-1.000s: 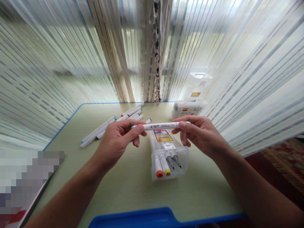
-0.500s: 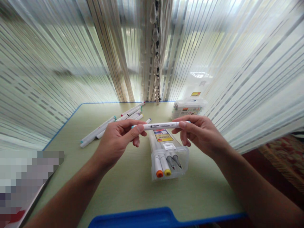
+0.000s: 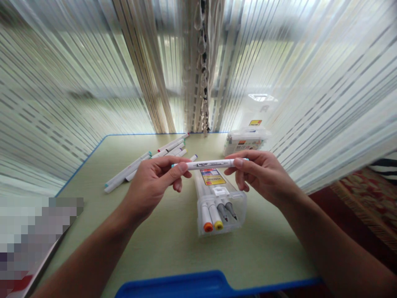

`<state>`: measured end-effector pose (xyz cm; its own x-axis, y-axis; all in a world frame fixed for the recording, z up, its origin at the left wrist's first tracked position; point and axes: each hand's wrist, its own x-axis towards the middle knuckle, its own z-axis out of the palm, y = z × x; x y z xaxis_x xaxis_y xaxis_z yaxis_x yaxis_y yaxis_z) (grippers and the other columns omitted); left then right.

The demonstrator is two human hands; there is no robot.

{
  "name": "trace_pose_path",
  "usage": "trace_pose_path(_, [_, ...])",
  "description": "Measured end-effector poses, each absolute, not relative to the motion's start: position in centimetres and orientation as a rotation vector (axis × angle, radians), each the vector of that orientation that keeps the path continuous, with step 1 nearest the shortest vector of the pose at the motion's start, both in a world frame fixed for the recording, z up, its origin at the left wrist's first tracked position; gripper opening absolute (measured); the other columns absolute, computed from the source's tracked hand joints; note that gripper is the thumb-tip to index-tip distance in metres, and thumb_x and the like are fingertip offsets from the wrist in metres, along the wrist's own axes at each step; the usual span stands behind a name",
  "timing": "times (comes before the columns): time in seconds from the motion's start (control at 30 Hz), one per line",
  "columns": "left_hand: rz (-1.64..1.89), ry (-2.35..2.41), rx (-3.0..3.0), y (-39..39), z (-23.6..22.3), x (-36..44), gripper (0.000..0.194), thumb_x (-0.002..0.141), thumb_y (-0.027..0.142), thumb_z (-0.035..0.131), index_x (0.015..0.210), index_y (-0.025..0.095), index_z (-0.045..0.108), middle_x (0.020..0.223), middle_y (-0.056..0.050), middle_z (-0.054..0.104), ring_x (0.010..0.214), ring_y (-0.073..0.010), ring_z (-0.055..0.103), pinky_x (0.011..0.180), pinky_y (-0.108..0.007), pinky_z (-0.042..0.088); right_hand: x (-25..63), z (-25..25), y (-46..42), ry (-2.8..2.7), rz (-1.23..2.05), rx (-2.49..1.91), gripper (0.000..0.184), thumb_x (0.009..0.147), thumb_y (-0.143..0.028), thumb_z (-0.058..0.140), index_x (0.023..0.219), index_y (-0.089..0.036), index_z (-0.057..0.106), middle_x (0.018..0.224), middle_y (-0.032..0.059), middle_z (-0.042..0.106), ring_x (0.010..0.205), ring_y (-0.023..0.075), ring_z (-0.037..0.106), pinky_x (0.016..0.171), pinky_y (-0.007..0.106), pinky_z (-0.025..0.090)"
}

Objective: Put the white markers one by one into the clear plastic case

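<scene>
A white marker (image 3: 211, 164) with light blue ends is held level above the table, its printed side towards me. My left hand (image 3: 161, 176) pinches its left end between thumb and fingers. At the other end, the thumb and fingers of my right hand (image 3: 257, 169) close on it. Below and between my hands lies a clear plastic marker case (image 3: 238, 219). Inside it are an orange-ended marker (image 3: 207, 219), a yellow-ended marker (image 3: 217, 217) and two grey-tipped pens (image 3: 228, 210). The marker and my hands partly hide the case's far end.
Several loose white markers (image 3: 130, 168) lie at the back left of the green table (image 3: 167, 252). A second clear case (image 3: 245, 142), lid raised, stands at the back right. String curtains (image 3: 77, 62) hang behind the table. A blue edge piece (image 3: 173, 285) runs along the front.
</scene>
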<state>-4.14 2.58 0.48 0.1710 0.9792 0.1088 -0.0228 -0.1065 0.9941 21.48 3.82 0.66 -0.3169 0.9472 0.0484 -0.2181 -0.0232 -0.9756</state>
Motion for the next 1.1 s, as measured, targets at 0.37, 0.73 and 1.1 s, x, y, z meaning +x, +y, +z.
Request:
trace_pose_path(0.37, [1.158,1.030,1.359,2.55,0.50,-4.16,0.017,0.086,0.029,0.074,0.096,0.016,0.079,0.074,-0.003,0.072,0.052,-0.0066,0.056,0.051,-0.020,0.046,21.57,0.66,3.83,-1.275,1.531,-0.864,0.018,0.083,-0.031,0.079,0.096,-0.018,0.080,0.076,0.0063,0.077,0.043,0.0078,0.062,0.037,0.015,0.045])
trace_pose_path(0.73, [1.168,1.008,1.341,2.49,0.55,-4.05,0.017,0.085,0.029,0.075,0.096,0.016,0.079,0.074,-0.003,0.072,0.052,-0.0078,0.055,0.051,-0.022,0.045,21.48,0.63,3.80,-1.271,1.531,-0.870,0.020,0.082,-0.032,0.080,0.095,-0.016,0.080,0.075,0.0070,0.077,0.043,0.0081,0.062,0.037,0.016,0.044])
trace_pose_path(1.1, [1.159,1.016,1.336,2.53,0.53,-4.09,0.018,0.085,0.030,0.075,0.097,0.017,0.079,0.075,-0.003,0.072,0.052,-0.0080,0.055,0.052,-0.022,0.044,21.45,0.63,3.81,-1.281,1.518,-0.891,0.022,0.082,-0.033,0.080,0.095,-0.016,0.079,0.075,0.0073,0.077,0.043,0.0087,0.062,0.037,0.017,0.044])
